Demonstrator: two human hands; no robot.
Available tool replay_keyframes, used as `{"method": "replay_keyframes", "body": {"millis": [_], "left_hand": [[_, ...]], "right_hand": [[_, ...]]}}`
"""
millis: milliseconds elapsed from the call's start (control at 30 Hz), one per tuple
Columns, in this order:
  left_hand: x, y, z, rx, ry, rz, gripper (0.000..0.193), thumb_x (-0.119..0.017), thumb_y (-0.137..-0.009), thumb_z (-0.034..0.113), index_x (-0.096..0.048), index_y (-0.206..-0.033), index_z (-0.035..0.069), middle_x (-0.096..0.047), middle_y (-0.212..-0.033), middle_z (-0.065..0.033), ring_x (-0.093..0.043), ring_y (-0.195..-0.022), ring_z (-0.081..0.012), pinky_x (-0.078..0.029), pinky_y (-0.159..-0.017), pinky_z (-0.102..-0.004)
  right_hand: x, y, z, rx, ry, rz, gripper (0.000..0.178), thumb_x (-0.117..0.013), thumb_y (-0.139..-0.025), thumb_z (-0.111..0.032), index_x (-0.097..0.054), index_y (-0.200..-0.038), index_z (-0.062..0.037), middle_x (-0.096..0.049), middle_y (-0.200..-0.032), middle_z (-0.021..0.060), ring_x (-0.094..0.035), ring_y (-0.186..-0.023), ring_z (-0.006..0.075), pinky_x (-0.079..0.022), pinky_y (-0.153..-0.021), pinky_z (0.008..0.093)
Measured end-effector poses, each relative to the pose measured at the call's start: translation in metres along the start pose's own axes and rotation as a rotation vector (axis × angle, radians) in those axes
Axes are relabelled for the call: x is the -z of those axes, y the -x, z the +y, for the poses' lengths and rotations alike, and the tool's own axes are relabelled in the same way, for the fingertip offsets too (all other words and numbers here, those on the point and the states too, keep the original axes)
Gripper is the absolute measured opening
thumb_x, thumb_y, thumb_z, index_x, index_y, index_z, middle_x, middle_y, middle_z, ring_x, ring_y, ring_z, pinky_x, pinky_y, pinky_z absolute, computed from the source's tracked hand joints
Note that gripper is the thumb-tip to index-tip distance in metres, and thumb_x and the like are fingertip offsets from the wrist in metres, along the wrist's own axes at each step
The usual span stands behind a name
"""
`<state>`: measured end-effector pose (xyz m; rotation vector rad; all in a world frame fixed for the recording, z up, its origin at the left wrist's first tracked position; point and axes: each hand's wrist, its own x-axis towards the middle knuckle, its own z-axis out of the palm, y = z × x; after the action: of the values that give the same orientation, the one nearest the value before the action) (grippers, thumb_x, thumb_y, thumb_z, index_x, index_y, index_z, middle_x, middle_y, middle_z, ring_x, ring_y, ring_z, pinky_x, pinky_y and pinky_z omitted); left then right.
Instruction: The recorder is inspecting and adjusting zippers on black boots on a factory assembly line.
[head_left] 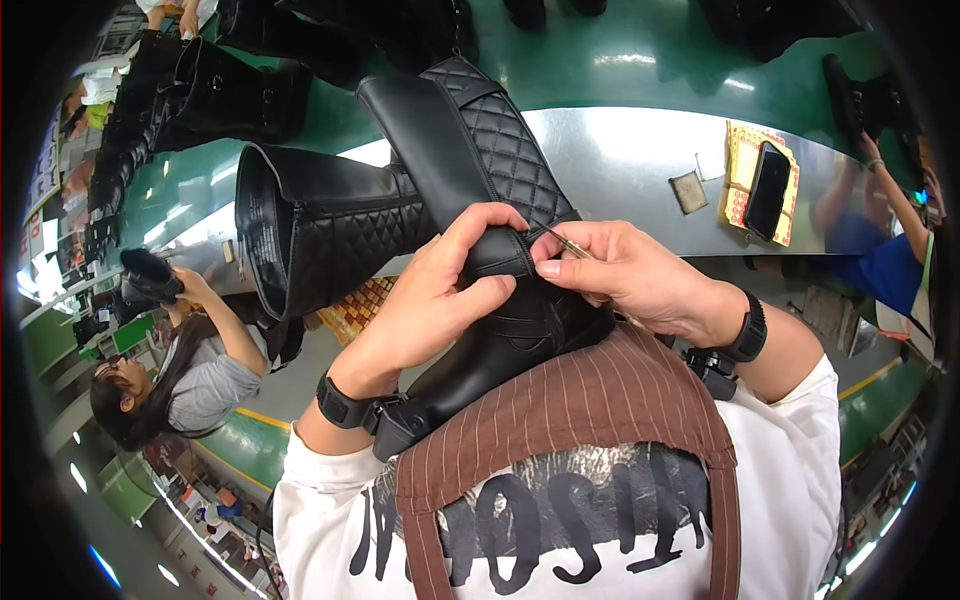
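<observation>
A tall black boot (425,125) with a quilted panel leans against my brown striped apron (560,390), its shaft pointing away from me. My left hand (435,290) is wrapped around the ankle, thumb and fingers pressing near a strap. In my right hand (650,275) is a thin pointed metal tool (567,242), pinched between thumb and fingers. Its tip meets the boot at the ankle beside the quilting; the exact contact is too small to make out. A second black quilted boot (345,220) lies on its side to the left, its opening facing left.
A metal bench (640,150) spans the front. At its right, a black phone (767,190) lies on yellow red-printed sheets (738,150), near a small brownish pad (688,192). Beyond runs a green surface (640,75) with more black boots (240,95). Other people work at both sides.
</observation>
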<state>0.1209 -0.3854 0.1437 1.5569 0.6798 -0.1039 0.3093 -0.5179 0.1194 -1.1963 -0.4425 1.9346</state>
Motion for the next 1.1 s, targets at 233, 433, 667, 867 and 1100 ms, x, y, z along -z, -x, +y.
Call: {"method": "replay_keyframes", "body": {"millis": [233, 433, 667, 867, 1100], "left_hand": [[-0.005, -0.002, 0.002, 0.012, -0.048, 0.02, 0.048, -0.072, -0.081, 0.012, -0.05, -0.124, 0.008, -0.059, -0.1, -0.0087, -0.06, -0.086, -0.0187, -0.049, -0.075, -0.031], [-0.006, -0.002, 0.001, 0.035, -0.099, 0.013, 0.051, -0.075, -0.08, 0.009, -0.048, -0.123, 0.008, -0.059, -0.101, -0.0071, -0.06, -0.087, -0.0148, -0.05, -0.074, -0.0297], [-0.003, -0.006, -0.001, 0.062, 0.144, 0.011, 0.061, -0.068, -0.091, 0.007, -0.038, -0.144, 0.011, -0.054, -0.128, -0.0069, -0.052, -0.116, -0.0137, -0.043, -0.098, -0.0283], [-0.006, -0.001, 0.0, -0.025, 0.181, 0.04, 0.084, -0.061, -0.089, -0.002, -0.017, -0.159, 0.01, -0.031, -0.155, -0.0111, -0.036, -0.14, -0.0182, -0.03, -0.114, -0.0318], [-0.004, 0.001, -0.002, -0.02, 0.05, 0.039, 0.086, -0.059, -0.09, -0.003, -0.012, -0.16, 0.009, -0.028, -0.157, -0.0114, -0.034, -0.141, -0.0177, -0.029, -0.116, -0.0317]], "right_hand": [[0.008, -0.001, 0.002, -0.006, -0.01, -0.027, 0.018, -0.065, -0.098, -0.025, -0.064, -0.105, -0.0079, -0.049, -0.076, -0.0116, -0.038, -0.065, -0.0009, -0.029, -0.057, 0.0176], [0.01, -0.006, -0.001, -0.025, -0.001, -0.043, 0.021, -0.065, -0.098, -0.027, -0.065, -0.105, -0.0073, -0.048, -0.074, -0.0115, -0.038, -0.065, -0.0007, -0.031, -0.058, 0.0179], [0.007, -0.01, -0.001, -0.053, 0.064, -0.009, 0.022, -0.064, -0.098, -0.03, -0.065, -0.101, -0.0083, -0.048, -0.071, -0.0108, -0.038, -0.063, -0.0002, -0.032, -0.057, 0.0181], [0.003, -0.01, -0.001, -0.064, 0.111, -0.003, 0.025, -0.063, -0.098, -0.028, -0.069, -0.106, -0.0053, -0.057, -0.08, -0.008, -0.041, -0.066, 0.0006, -0.034, -0.059, 0.0207], [0.003, -0.007, -0.004, 0.027, 0.081, -0.038, 0.022, -0.062, -0.099, -0.029, -0.066, -0.097, -0.0072, -0.05, -0.072, -0.0106, -0.039, -0.062, -0.0001, -0.032, -0.055, 0.0185]]}}
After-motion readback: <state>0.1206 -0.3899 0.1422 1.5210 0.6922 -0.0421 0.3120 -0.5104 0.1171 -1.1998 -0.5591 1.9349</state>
